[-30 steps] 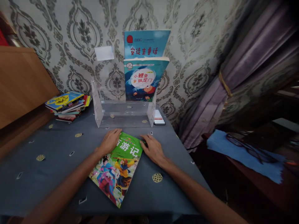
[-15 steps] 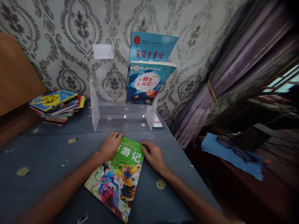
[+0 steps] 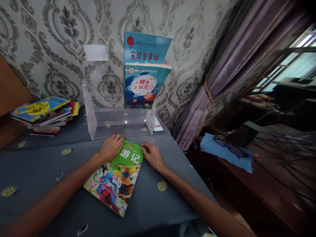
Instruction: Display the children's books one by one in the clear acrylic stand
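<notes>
A green picture book lies at a slant on the cloth-covered table, cover up, with two costumed figures and white lettering. My left hand covers its upper left corner, fingers curled at the far edge. At the upper right corner, my right hand grips the book with thumb and fingers. Just beyond stands a clear acrylic book rack. On the rack's right side, a blue fish-story book leans upright in front of a taller blue book.
To the left sits a stack of books, a blue and yellow one on top. A white card is at the rack's upper left. Beyond the table, a blue cloth with glasses lies by a tied curtain.
The view has turned right, so the table's things appear farther left. Both hands stay at the green book's upper corners.
</notes>
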Tool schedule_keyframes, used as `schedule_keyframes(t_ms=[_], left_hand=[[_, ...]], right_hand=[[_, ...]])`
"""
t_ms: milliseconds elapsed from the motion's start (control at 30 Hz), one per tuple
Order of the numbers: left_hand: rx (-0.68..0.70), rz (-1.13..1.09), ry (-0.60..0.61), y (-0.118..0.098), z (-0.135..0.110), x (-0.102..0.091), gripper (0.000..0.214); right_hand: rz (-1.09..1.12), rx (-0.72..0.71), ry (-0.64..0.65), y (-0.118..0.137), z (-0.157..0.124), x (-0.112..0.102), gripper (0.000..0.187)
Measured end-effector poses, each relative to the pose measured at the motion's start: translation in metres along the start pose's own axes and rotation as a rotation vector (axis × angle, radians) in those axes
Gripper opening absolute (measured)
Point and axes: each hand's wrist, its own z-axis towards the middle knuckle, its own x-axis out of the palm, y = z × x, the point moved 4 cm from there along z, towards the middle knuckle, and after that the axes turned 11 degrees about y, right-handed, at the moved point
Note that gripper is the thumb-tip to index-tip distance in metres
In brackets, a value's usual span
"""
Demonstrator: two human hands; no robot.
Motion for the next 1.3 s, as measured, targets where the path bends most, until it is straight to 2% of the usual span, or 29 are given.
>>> schedule_keyframes(t_ms=[133,200,300,433,567,767,933,1167,1300], left_hand=[[0.033,0.137,0.063,-0.016,-0.005,-0.011,0.027],[0.001,0.118,0.080,-0.030,-0.010,-0.017,0.027],[-0.090,0.017,0.105,-0.059,-0.018,-0.026,0.039],[-0.139,-0.018,0.185,-0.102,-0.026,-0.031,0.059],[-0.189,0.026,0.253,-0.125,-0.027,-0.030,0.059],[-0.193,0.094,0.323,-0.133,-0.022,-0.032,0.052],[-0.198,0.140,0.313,-0.132,-0.021,-0.030,0.046],[-0.167,0.155,0.211,-0.127,-0.022,-0.032,0.035],[-0.139,0.138,0.195,-0.126,-0.021,-0.035,0.034]], right_hand=[[0.195,0.036,0.100,-0.010,0.004,0.002,0.024],[0.295,0.040,0.140,-0.015,0.009,0.002,0.026],[0.399,0.013,0.174,-0.021,0.015,0.001,0.029],[0.475,-0.009,0.201,-0.024,0.016,-0.001,0.028],[0.478,-0.032,0.249,-0.021,0.012,-0.006,0.021],[0.418,-0.082,0.265,-0.018,0.007,-0.013,0.018],[0.300,-0.130,0.056,-0.015,0.007,-0.023,0.016],[0.601,-0.176,0.083,-0.012,0.011,-0.026,0.020],[0.633,-0.201,0.112,-0.008,0.009,-0.028,0.021]])
